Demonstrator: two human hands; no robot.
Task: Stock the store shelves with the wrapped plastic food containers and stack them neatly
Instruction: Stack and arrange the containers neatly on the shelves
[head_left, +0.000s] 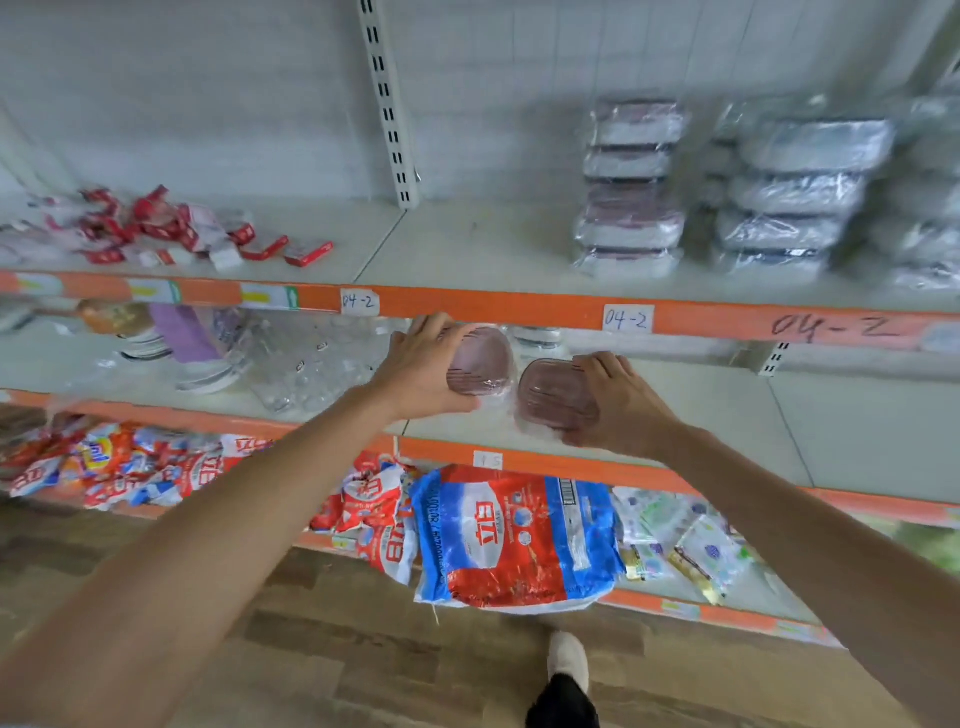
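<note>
A person reaches both bare arms toward store shelving with orange front edges. The left hand (423, 366) grips a wrapped mauve container (480, 361), fingers curled over its top, near the front edge of the middle shelf (701, 400). The right hand (615, 402) grips a second wrapped container (553, 395) just beside the first (the two are close, whether touching is unclear). On the upper shelf (467, 249), toward its right end, stand stacks of wrapped containers (631, 184). Detergent bags (514, 535) lie on the bottom shelf.
</note>
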